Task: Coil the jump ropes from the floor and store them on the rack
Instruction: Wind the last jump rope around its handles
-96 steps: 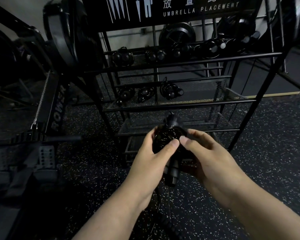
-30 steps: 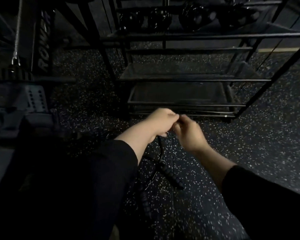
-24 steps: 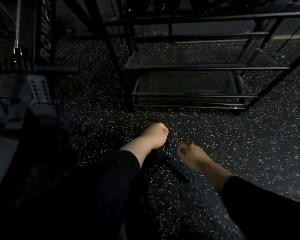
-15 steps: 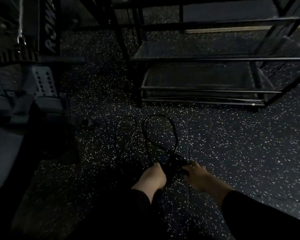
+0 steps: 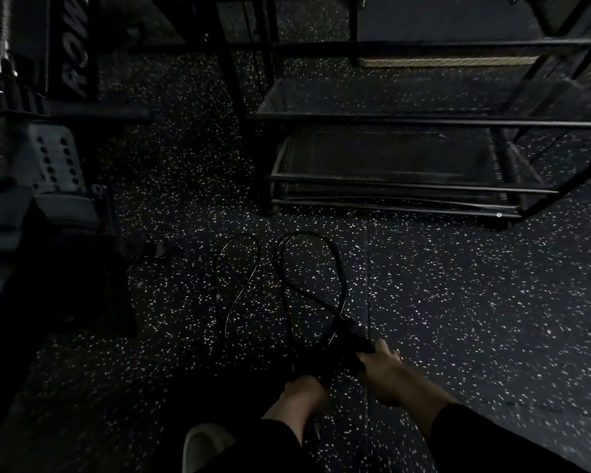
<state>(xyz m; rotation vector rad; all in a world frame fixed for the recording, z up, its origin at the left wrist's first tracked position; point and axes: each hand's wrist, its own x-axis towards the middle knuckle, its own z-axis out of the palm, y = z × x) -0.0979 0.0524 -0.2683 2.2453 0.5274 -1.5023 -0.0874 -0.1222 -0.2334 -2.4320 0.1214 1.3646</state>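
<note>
The right hand (image 5: 384,373) was curled around a black handle (image 5: 354,336) of the jump rope (image 5: 307,285). The left hand (image 5: 304,387) was down beside it, but it was too dark to tell if it held anything. The rope lay in loops on the speckled floor (image 5: 475,302), in front of the black rack (image 5: 406,179). A rowing machine (image 5: 55,148) stood to the rack's left.

Floor (image 5: 458,319): dark rubber, flecked with white specks
Left side: grey rowing machine (image 5: 52,165), partial white lettering on its black upright
Light: very dim, heavy shadow at lower left
</note>
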